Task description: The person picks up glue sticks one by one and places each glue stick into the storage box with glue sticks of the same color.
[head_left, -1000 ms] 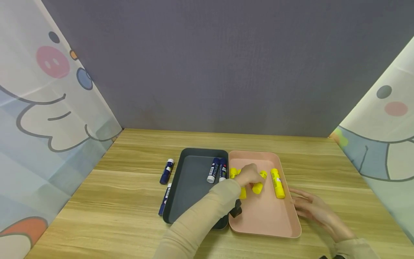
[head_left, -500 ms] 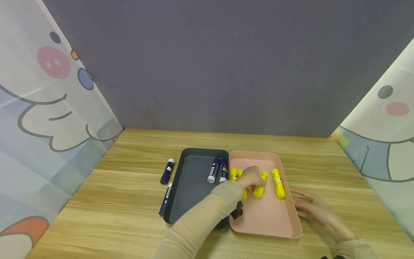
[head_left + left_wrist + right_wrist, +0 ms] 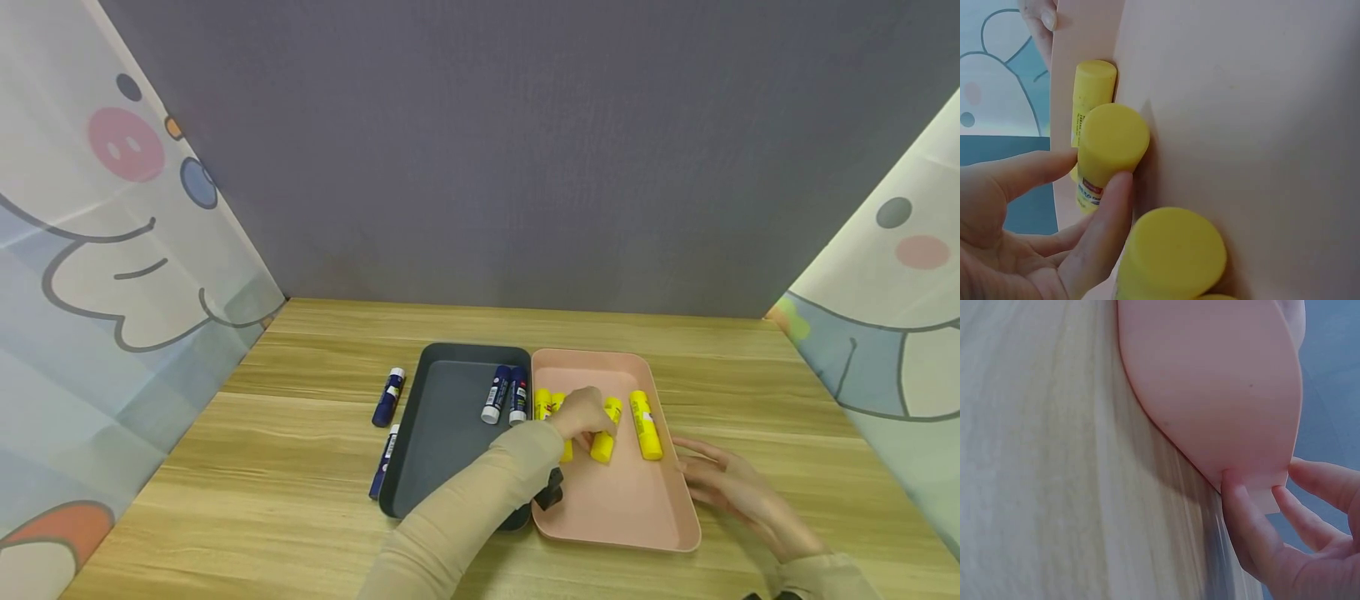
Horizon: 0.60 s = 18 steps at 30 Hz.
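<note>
The yellow tube (image 3: 1113,134) is a smooth, opaque cylinder with a flat round end and a printed label. It is located inside the pink tray (image 3: 617,510), between the tray's other yellow tubes. The left hand (image 3: 579,414) pinches it, thumb and fingers clamped on opposite sides. Contact between this tube and the tray floor cannot be determined.

The right hand (image 3: 726,483) is positioned outside the pink tray; its fingers are apart and touch the side wall near the rim.

The pink tray is a shallow rectangle with rounded corners and a matte surface. A right-hand yellow tube (image 3: 646,425) lies along its right wall; two left-hand yellow tubes (image 3: 542,402) lie near its left wall, partly hidden by the left hand.

The dark gray tray (image 3: 450,442), of similar form, adjoins on the left. It contains two dark blue tubes (image 3: 496,395), side by side, white ends toward the person. Two further blue tubes (image 3: 387,400) lie on the wood-grain tabletop (image 3: 300,400), left of this tray.
</note>
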Each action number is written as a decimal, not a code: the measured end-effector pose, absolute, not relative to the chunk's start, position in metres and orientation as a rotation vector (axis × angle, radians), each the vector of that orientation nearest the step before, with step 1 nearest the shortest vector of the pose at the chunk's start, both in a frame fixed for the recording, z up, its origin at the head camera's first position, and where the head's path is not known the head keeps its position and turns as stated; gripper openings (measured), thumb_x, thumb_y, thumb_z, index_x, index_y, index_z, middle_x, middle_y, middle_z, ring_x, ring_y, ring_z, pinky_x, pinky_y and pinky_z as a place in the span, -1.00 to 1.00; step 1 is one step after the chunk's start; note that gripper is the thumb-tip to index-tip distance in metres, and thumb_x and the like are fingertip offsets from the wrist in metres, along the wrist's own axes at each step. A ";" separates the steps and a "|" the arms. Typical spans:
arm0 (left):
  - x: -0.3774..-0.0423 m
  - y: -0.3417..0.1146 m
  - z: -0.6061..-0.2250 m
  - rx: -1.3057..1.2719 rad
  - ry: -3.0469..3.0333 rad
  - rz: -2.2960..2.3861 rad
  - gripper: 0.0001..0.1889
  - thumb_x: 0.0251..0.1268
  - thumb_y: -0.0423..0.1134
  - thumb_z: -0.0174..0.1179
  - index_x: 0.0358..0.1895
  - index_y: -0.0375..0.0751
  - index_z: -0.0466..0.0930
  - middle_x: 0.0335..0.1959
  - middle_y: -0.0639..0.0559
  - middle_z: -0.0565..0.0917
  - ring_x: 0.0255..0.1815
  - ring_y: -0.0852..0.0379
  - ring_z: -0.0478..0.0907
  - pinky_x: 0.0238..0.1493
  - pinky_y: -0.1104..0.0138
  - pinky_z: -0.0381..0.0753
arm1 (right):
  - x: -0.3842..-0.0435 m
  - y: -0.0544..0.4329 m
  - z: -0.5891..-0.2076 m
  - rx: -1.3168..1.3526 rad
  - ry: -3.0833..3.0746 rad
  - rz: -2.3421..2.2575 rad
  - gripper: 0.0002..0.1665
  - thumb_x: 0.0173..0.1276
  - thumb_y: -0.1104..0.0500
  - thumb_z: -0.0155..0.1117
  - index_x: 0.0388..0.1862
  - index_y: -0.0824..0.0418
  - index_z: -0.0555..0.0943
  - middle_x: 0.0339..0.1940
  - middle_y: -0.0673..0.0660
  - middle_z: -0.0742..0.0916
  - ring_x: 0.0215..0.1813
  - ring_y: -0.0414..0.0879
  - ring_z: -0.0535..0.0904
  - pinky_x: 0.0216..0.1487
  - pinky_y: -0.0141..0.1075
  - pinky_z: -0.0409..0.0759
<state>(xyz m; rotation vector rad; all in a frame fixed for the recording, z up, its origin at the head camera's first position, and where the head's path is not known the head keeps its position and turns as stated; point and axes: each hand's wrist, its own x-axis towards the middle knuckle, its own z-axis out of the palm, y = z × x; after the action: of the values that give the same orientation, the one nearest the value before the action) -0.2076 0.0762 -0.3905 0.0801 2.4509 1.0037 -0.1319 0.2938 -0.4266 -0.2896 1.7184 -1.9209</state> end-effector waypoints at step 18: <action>-0.198 0.071 -0.368 0.177 2.567 0.907 -0.75 0.08 -0.19 0.19 -0.63 -0.25 0.47 -0.72 0.04 0.41 -0.72 0.11 0.39 -0.56 0.36 0.55 | -0.132 0.293 -0.425 -0.246 1.717 -1.925 -0.59 0.37 0.28 -0.09 -0.04 -0.25 0.42 -0.07 -0.09 0.59 -0.05 -0.18 0.55 -0.04 -0.30 0.51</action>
<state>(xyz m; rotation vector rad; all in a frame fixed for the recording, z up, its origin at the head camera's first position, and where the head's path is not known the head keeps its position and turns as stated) -0.1984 0.0705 -0.3679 0.1765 2.5668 0.9068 -0.1319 0.2931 -0.4254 -0.2458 1.7173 -1.9247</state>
